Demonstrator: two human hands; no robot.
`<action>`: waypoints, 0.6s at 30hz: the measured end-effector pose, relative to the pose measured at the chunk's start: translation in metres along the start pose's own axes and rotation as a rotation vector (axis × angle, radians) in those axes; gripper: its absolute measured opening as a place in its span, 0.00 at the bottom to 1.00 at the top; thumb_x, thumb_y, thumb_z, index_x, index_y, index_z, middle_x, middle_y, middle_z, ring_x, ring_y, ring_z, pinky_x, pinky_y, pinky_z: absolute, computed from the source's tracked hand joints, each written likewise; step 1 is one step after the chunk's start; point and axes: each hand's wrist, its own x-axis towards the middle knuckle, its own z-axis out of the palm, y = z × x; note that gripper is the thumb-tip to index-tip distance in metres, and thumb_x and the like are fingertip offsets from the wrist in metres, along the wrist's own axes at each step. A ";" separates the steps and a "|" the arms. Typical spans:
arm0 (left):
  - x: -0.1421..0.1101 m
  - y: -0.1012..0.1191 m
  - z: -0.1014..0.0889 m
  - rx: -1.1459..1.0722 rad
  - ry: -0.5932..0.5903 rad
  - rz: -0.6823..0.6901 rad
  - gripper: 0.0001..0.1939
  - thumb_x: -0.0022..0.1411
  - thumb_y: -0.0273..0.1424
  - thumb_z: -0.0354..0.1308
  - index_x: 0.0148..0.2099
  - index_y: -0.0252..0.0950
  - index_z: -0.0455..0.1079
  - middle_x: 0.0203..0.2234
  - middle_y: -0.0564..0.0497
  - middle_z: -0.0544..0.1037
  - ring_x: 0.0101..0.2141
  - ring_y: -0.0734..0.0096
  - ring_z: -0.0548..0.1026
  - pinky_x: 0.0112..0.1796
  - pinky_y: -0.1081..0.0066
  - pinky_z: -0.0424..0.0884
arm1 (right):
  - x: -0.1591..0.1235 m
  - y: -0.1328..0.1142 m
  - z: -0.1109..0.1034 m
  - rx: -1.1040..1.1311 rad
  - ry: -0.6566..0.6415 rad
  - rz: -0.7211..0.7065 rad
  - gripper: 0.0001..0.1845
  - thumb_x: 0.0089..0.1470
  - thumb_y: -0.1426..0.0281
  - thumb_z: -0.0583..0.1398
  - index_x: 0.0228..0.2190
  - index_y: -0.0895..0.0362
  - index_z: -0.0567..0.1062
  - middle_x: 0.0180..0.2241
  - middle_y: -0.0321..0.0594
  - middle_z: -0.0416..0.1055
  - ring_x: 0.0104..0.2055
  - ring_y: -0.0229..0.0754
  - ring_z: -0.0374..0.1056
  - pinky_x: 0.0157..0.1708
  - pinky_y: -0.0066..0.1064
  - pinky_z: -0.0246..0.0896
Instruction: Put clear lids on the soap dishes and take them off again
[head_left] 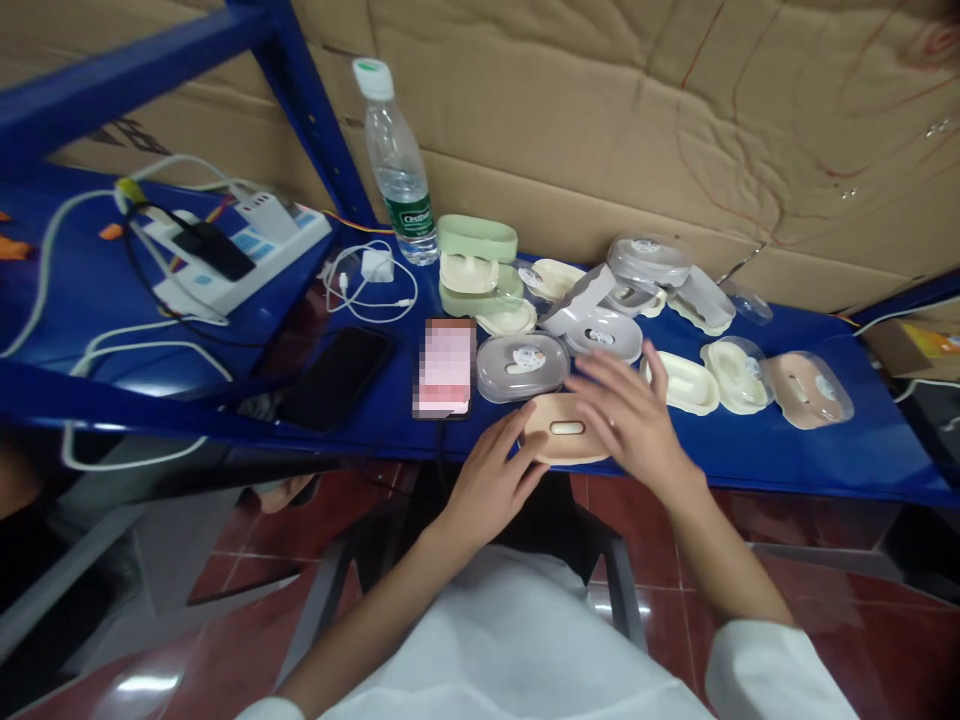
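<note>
A peach oval plastic box (564,445), shaped like a soap dish with a pale slot in its middle, sits at the table's front edge. My left hand (499,475) grips its left end, fingers along the far side and thumb at the near side. Over its right end, my right hand (634,420) has its fingers stretched and apart; whether a fingertip touches the box I cannot tell. Just behind lies a grey oval box (495,375) under a clear lid with a sticker. A cream oval tray (686,385) lies right of my right hand.
More grey boxes (649,258), green boxes (478,240) and a lidded peach box (806,390) crowd the blue table (757,455). A lit phone (444,365), dark phone (337,375), water bottle (401,185), white charger (377,265) and power strip (247,265) are leftward.
</note>
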 end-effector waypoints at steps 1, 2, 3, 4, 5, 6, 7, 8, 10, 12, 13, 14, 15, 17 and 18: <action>0.000 0.000 0.000 -0.008 0.000 -0.003 0.15 0.75 0.30 0.61 0.61 0.37 0.72 0.70 0.36 0.69 0.64 0.46 0.74 0.61 0.48 0.77 | 0.028 0.010 0.000 -0.007 -0.007 -0.002 0.22 0.72 0.69 0.58 0.63 0.46 0.73 0.68 0.41 0.71 0.73 0.52 0.62 0.78 0.62 0.36; 0.000 0.001 -0.001 -0.019 0.002 -0.005 0.15 0.75 0.30 0.61 0.61 0.37 0.72 0.70 0.37 0.69 0.64 0.47 0.74 0.62 0.48 0.76 | 0.057 0.021 0.003 -0.001 -0.059 -0.005 0.23 0.72 0.68 0.57 0.65 0.47 0.72 0.69 0.42 0.68 0.74 0.53 0.61 0.77 0.61 0.40; 0.000 0.000 -0.001 -0.033 0.004 -0.007 0.15 0.75 0.30 0.61 0.61 0.38 0.72 0.70 0.37 0.69 0.65 0.47 0.74 0.62 0.48 0.76 | 0.087 0.033 0.008 0.007 -0.142 -0.007 0.26 0.71 0.67 0.58 0.68 0.49 0.69 0.72 0.45 0.64 0.75 0.54 0.59 0.76 0.61 0.44; -0.001 0.000 -0.001 -0.047 0.009 -0.009 0.15 0.75 0.30 0.61 0.61 0.38 0.72 0.70 0.37 0.69 0.65 0.48 0.73 0.62 0.49 0.76 | 0.115 0.045 0.015 0.005 -0.223 0.004 0.33 0.68 0.66 0.62 0.71 0.51 0.65 0.75 0.48 0.58 0.76 0.58 0.55 0.75 0.62 0.47; -0.002 -0.001 -0.001 -0.062 0.015 -0.011 0.15 0.74 0.30 0.61 0.61 0.38 0.73 0.70 0.38 0.69 0.65 0.49 0.73 0.63 0.49 0.76 | 0.141 0.057 0.024 -0.007 -0.320 0.037 0.41 0.63 0.64 0.66 0.72 0.54 0.61 0.76 0.52 0.53 0.78 0.62 0.50 0.75 0.63 0.46; -0.004 -0.002 -0.001 -0.074 0.021 -0.011 0.15 0.74 0.30 0.62 0.61 0.38 0.73 0.70 0.38 0.68 0.65 0.50 0.73 0.63 0.50 0.76 | 0.164 0.067 0.032 -0.024 -0.427 0.086 0.50 0.58 0.63 0.71 0.74 0.56 0.58 0.77 0.55 0.49 0.79 0.65 0.48 0.75 0.63 0.44; -0.005 -0.003 -0.001 -0.084 0.027 -0.010 0.16 0.74 0.30 0.62 0.61 0.38 0.73 0.70 0.38 0.68 0.65 0.50 0.73 0.63 0.51 0.76 | 0.182 0.077 0.041 -0.041 -0.507 0.126 0.57 0.52 0.62 0.74 0.75 0.58 0.56 0.77 0.58 0.48 0.78 0.68 0.47 0.75 0.64 0.44; -0.006 -0.004 0.000 -0.091 0.034 -0.011 0.16 0.74 0.31 0.62 0.61 0.38 0.72 0.71 0.38 0.68 0.65 0.50 0.73 0.63 0.51 0.76 | 0.196 0.084 0.048 -0.052 -0.581 0.160 0.62 0.47 0.62 0.77 0.75 0.58 0.56 0.76 0.59 0.50 0.78 0.70 0.48 0.75 0.66 0.44; -0.007 -0.005 0.000 -0.099 0.042 -0.015 0.16 0.74 0.31 0.62 0.61 0.39 0.72 0.70 0.39 0.68 0.64 0.51 0.74 0.62 0.51 0.77 | 0.213 0.090 0.055 -0.053 -0.679 0.182 0.64 0.45 0.59 0.78 0.75 0.57 0.56 0.74 0.59 0.57 0.74 0.71 0.56 0.72 0.69 0.48; -0.008 -0.006 0.000 -0.099 0.043 -0.018 0.16 0.75 0.32 0.62 0.61 0.39 0.72 0.70 0.39 0.68 0.64 0.50 0.74 0.62 0.51 0.78 | 0.216 0.087 0.050 -0.056 -0.699 0.171 0.61 0.49 0.56 0.76 0.74 0.55 0.56 0.72 0.56 0.62 0.71 0.70 0.60 0.71 0.72 0.49; -0.008 -0.006 0.000 -0.098 0.045 -0.018 0.15 0.75 0.32 0.62 0.61 0.39 0.72 0.70 0.40 0.69 0.64 0.50 0.75 0.62 0.51 0.78 | 0.213 0.081 0.043 -0.068 -0.668 0.162 0.59 0.51 0.55 0.74 0.75 0.53 0.55 0.72 0.55 0.62 0.72 0.69 0.60 0.72 0.73 0.45; -0.007 -0.006 0.000 -0.100 0.050 -0.015 0.15 0.75 0.31 0.62 0.61 0.39 0.72 0.70 0.40 0.69 0.64 0.50 0.75 0.61 0.51 0.78 | 0.207 0.074 0.034 -0.088 -0.593 0.144 0.58 0.53 0.53 0.73 0.75 0.51 0.54 0.72 0.53 0.61 0.73 0.68 0.58 0.73 0.73 0.40; -0.007 -0.006 -0.001 -0.106 0.056 -0.012 0.16 0.75 0.31 0.62 0.62 0.40 0.71 0.70 0.40 0.69 0.63 0.50 0.75 0.61 0.51 0.78 | 0.198 0.065 0.022 -0.108 -0.491 0.115 0.58 0.55 0.52 0.72 0.76 0.49 0.52 0.73 0.52 0.60 0.74 0.67 0.56 0.75 0.72 0.34; -0.006 -0.005 -0.001 -0.129 0.068 -0.018 0.18 0.74 0.31 0.62 0.63 0.40 0.70 0.69 0.39 0.71 0.63 0.50 0.75 0.62 0.50 0.78 | 0.166 0.047 -0.003 -0.105 -0.259 0.031 0.58 0.58 0.47 0.70 0.77 0.47 0.49 0.74 0.51 0.57 0.76 0.64 0.52 0.78 0.66 0.29; -0.005 -0.005 -0.001 -0.143 0.073 -0.028 0.20 0.74 0.31 0.62 0.65 0.40 0.68 0.68 0.39 0.71 0.64 0.50 0.75 0.62 0.50 0.78 | 0.144 0.039 -0.014 -0.066 -0.176 -0.019 0.59 0.59 0.45 0.68 0.77 0.50 0.47 0.73 0.54 0.56 0.75 0.63 0.53 0.78 0.64 0.34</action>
